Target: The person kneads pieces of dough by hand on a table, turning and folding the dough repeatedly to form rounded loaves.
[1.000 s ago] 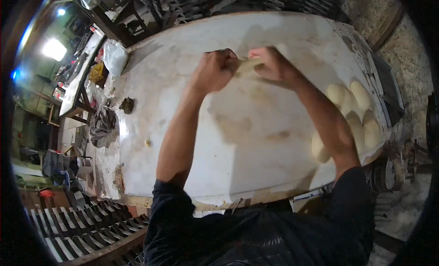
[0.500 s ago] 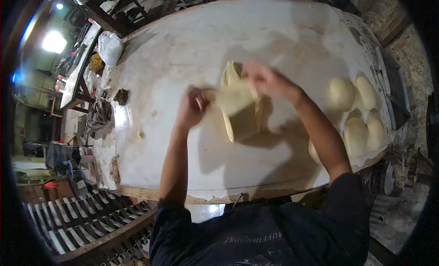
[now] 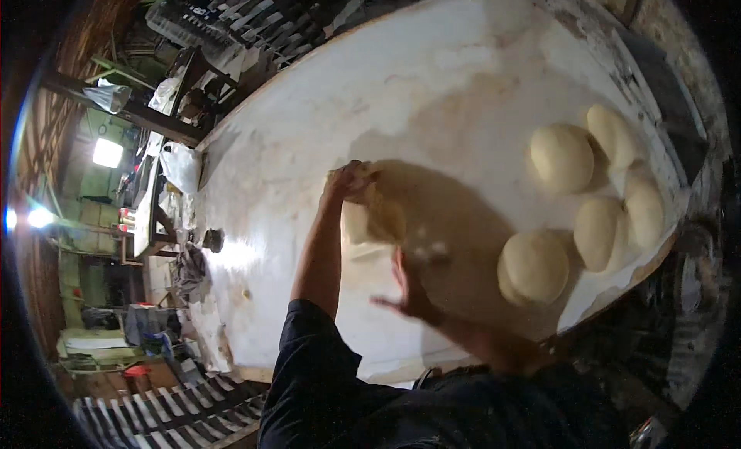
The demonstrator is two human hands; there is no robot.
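A pale, folded piece of dough (image 3: 364, 227) lies near the middle of the white, stained tabletop (image 3: 455, 59). My left hand (image 3: 349, 180) is at its far end, fingers curled onto the dough and gripping it. Below the near end, my right hand (image 3: 409, 288) has its fingers spread apart, with the fingertips at or just short of the dough's edge; I cannot tell whether they touch it. That hand is slightly blurred. Several smooth dough lumps rest at the right of the table, among them a round one (image 3: 560, 160) farther back and another (image 3: 532, 268) nearer me.
Along the left lie a white plastic bag (image 3: 181, 168), a small dark lump (image 3: 213, 241) and a crumpled dark cloth (image 3: 190, 273), beside a side bench with items. Slatted racks (image 3: 166, 410) stand at the lower left and behind the table. A grey ledge (image 3: 660, 102) runs along the right edge.
The dough, held stretched between both hands, now lies folded on the table. My left hand has moved onto its far end; my right hand has dropped toward me and opened. The view has turned.
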